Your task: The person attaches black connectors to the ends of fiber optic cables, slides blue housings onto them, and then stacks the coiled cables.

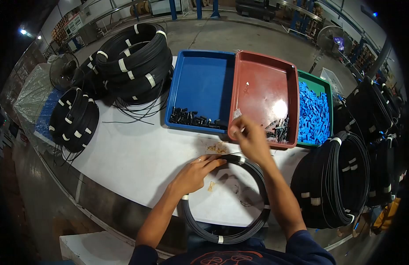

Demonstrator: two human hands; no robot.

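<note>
A coil of black cable (203, 232), bound with white tape bands, lies at the table's front edge close to my body. My left hand (193, 173) grips the far left part of this coil, thumb and fingers closed around the strands. My right hand (252, 140) is raised above the coil's far side, in front of the red tray (261, 84). Its fingers are curled together in a pinch; what they hold, if anything, is too small and blurred to make out. Small black pieces (281, 130) lie in the red tray's near right corner, beyond that hand.
A blue tray (202, 84) holds small black connectors (191, 118); a green tray (328, 104) holds many blue connectors (312, 115). Stacked black cable coils stand at the left (133, 66) and right (332, 181). Brown scraps (216, 148) lie on the white tabletop (125, 163).
</note>
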